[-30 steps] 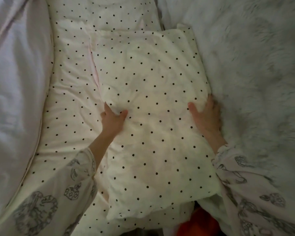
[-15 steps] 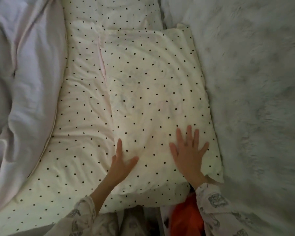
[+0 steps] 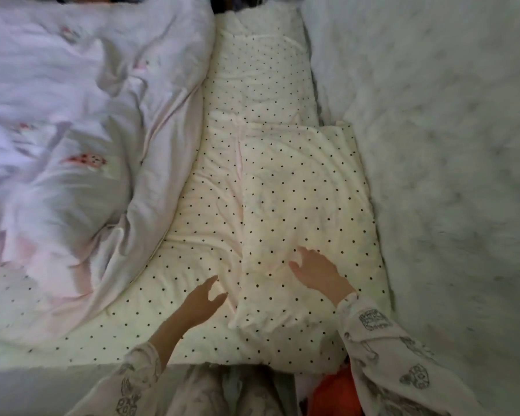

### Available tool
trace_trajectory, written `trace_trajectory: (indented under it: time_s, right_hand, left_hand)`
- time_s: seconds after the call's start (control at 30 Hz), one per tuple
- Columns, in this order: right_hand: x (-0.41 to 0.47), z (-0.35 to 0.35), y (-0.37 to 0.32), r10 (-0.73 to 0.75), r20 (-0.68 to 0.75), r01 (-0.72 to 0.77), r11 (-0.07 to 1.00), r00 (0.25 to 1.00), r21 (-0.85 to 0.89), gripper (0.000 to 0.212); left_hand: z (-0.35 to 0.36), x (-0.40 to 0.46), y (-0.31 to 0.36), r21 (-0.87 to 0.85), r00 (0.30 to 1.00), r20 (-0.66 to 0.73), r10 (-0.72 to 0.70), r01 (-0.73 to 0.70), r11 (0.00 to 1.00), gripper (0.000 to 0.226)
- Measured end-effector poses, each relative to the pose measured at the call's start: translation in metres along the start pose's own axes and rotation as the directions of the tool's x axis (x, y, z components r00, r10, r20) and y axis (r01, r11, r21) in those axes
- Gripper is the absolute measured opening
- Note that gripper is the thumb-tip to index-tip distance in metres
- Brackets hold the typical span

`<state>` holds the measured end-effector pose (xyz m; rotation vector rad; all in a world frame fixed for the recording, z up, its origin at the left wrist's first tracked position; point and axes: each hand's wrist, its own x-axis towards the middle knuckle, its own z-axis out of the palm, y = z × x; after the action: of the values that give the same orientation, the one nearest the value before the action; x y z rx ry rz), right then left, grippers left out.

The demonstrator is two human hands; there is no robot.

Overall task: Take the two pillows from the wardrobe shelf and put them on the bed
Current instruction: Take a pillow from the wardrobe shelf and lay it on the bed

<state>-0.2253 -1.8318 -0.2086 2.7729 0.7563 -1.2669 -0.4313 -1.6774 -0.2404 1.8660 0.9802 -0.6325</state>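
Your left hand (image 3: 203,301) and right hand (image 3: 317,271) are hovering spread and empty over the pillow (image 3: 300,211) lying at twelve o'clock; it is risking sliding off the bed (image 3: 108,334) edge

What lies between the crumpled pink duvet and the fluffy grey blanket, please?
In the head view, the polka-dot sheet and two polka-dot pillows lie there: the near pillow and the far pillow.
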Motion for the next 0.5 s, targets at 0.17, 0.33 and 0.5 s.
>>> trace_trajectory:
  time_s: [0.17, 0.33, 0.5]
  right_hand:
    - [-0.037, -0.004, -0.099, -0.232, -0.103, 0.225, 0.971, 0.967, -0.08, 0.054]
    - [-0.076, 0.019, -0.213, -0.452, -0.079, 0.436, 0.885, 0.888, -0.162, 0.053]
    - [-0.121, 0.071, -0.331, -0.627, -0.058, 0.613, 0.773, 0.776, -0.162, 0.047]
  left_hand:
    - [-0.055, -0.067, -0.061, -0.259, 0.963, -0.236, -0.131, 0.068, 0.964, 0.053]
    - [-0.103, -0.127, -0.141, -0.411, 0.887, -0.414, -0.203, 0.016, 0.912, 0.047]
    - [-0.14, -0.192, -0.234, -0.588, 0.785, -0.527, -0.326, -0.06, 0.807, 0.041]
